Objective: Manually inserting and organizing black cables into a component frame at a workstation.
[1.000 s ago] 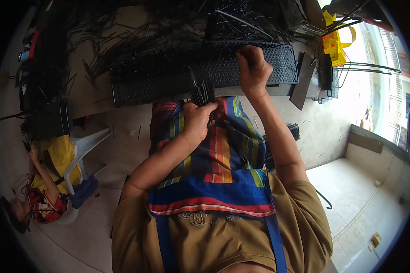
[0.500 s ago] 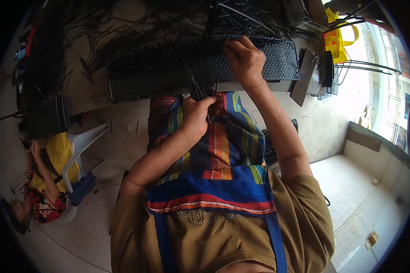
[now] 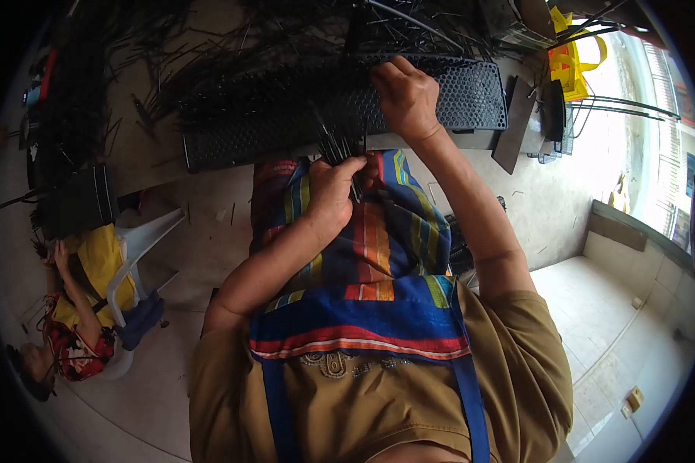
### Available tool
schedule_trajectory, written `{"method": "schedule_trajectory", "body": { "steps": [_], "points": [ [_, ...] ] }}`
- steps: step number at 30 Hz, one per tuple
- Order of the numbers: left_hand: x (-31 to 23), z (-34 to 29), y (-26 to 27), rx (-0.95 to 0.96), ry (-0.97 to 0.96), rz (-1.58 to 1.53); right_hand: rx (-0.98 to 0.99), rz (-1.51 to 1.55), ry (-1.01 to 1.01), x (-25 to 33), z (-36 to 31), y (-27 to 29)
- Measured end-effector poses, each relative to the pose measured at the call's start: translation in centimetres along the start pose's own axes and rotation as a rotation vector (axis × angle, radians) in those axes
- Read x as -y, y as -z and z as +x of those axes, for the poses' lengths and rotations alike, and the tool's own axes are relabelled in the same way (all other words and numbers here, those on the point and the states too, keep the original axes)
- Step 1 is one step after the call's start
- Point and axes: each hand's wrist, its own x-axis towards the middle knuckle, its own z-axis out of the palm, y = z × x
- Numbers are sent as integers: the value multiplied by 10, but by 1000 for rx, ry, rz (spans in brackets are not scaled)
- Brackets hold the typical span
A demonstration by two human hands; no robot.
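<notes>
My left hand (image 3: 332,193) is closed around a bundle of thin black rods (image 3: 333,145), held just off the near edge of the work surface, above my lap. The rods point up and away from me. My right hand (image 3: 409,96) is over a long black tray full of small round holes (image 3: 467,96), its fingers pinched together. Whatever sits in that pinch is too small and dark to make out. Many upright black rods (image 3: 247,96) crowd the tray's left and middle part, while bare holes show at its right end.
Loose black rods (image 3: 201,38) lie scattered behind the tray. A flat dark plate (image 3: 515,127) rests to its right, with a yellow bag (image 3: 567,69) beyond. Far left, a co-worker (image 3: 73,332) sits by a pale plastic chair (image 3: 143,239). A striped apron (image 3: 363,324) covers my lap.
My right hand has shifted slightly left and away from me over the tray. My left hand keeps its hold on the rods, almost in the same place.
</notes>
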Motion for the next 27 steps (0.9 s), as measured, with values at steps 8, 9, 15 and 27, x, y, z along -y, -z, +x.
{"method": "schedule_trajectory", "body": {
  "steps": [8,9,15,27],
  "points": [
    [-6,2,1,10,34,11,-18,22,-26,-8,-13,4],
    [-7,2,0,5,41,2,2,-18,-36,-8,-17,3],
    [-6,3,1,30,30,-9,-21,49,-78,9,-12,11],
    [-8,0,1,5,55,-37,103,-96,48,-4,-8,7]
  ]
}}
